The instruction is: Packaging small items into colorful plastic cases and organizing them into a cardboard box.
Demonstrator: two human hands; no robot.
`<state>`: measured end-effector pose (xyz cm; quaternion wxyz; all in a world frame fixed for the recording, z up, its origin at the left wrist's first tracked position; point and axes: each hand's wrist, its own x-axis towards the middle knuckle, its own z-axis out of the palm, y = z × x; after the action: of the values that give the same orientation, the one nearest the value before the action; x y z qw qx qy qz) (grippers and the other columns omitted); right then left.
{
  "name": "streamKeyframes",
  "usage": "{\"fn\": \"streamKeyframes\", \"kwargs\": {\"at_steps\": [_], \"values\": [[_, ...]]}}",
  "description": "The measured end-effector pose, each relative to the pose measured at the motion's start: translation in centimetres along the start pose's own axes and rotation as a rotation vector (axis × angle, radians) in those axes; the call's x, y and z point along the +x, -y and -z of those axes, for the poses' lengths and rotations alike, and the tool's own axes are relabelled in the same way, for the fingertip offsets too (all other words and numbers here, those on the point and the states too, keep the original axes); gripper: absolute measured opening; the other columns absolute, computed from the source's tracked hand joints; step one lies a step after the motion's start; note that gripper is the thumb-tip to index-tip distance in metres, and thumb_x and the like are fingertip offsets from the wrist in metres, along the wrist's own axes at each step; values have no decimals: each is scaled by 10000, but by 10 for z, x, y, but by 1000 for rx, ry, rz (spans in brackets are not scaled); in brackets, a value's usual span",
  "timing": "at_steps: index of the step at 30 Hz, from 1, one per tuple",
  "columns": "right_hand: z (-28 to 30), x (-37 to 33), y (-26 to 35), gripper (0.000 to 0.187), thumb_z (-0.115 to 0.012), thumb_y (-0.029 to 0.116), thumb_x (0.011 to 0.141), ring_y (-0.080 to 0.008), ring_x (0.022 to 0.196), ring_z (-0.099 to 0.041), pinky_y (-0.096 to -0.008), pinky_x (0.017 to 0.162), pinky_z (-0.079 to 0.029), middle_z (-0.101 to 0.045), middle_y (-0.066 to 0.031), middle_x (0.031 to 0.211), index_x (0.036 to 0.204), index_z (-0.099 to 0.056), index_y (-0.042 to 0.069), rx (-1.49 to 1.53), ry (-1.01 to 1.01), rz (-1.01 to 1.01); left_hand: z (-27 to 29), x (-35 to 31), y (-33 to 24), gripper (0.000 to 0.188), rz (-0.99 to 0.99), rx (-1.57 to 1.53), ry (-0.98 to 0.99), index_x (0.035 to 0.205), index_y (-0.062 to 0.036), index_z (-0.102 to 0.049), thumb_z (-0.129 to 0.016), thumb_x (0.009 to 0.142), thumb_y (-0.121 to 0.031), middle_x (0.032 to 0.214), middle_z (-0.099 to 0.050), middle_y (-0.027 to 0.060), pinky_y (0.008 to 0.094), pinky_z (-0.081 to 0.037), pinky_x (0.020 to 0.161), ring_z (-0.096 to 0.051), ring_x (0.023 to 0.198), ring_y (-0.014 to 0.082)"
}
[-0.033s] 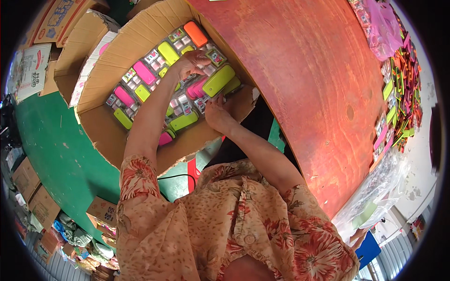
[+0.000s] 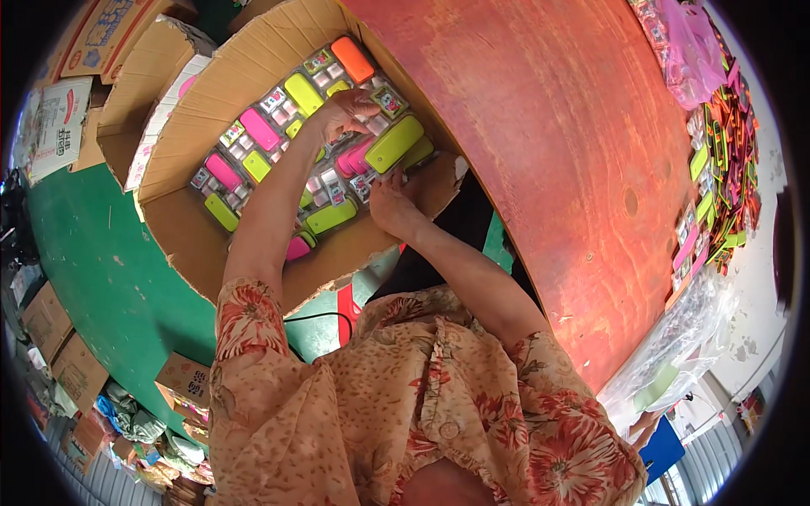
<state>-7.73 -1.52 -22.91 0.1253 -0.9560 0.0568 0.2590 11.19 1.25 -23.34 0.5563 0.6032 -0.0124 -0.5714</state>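
A big open cardboard box [image 2: 194,105] holds rows of clear plastic packs, each with a bright pink, yellow-green or orange oblong case and small pale pieces. At its right end, a clear pack with a yellow-green case [image 2: 395,145] lies tilted over the others. My left hand [image 2: 339,115] reaches across to that pack's far left side, fingers bent and closed at its edge. Lower down, my right hand [image 2: 391,202] grips the same pack's near end, its fingertips partly hidden under the case. Pink cases [image 2: 356,158] show just left of it.
A reddish wooden table [image 2: 540,169] borders the box on the right. Along its far edge lie a heap of colourful cases [image 2: 730,169], a pink plastic bag [image 2: 688,51] and clear plastic wrap [image 2: 675,363]. More cartons [image 2: 110,38] stand left on the green floor [image 2: 110,253].
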Motion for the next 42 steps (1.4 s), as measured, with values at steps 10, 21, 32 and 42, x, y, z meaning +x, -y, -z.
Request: {"fn": "streamKeyframes", "kwargs": {"at_steps": [10,21,32,42], "values": [[28,-20,6,279,-427,111,738,-360,961,-474,-482,814,-375,-508,-246,988,939,-537,-48,-115,-53,-20,4,-3,0,731,8,-73,-4,1270,3,-236,-667,696,-135,1266,-333,141,351,-494,686,-470,1023,220],[51,-39,-40,247,-502,67,744,-363,830,-514,-399,702,-433,-486,-249,970,968,-473,-31,326,-597,-56,-30,-1,8,706,9,84,163,1288,-26,-219,-637,723,-96,1189,-423,99,294,-484,650,-481,970,153],[43,-38,-33,398,-535,85,715,-368,1089,-367,-437,851,-360,-396,-191,1160,1094,-433,14,210,-311,-10,-35,8,32,702,106,-6,78,1258,-27,-273,-673,687,-106,1206,-424,59,297,-461,710,-487,994,169],[38,-4,-45,456,-568,162,675,-331,980,-428,-472,721,-387,-435,-123,1073,1104,-435,87,34,-38,-86,-50,15,60,547,-361,500,-285,1096,15,-480,-670,639,-219,925,-589,150,328,-458,671,-579,834,246]]}}
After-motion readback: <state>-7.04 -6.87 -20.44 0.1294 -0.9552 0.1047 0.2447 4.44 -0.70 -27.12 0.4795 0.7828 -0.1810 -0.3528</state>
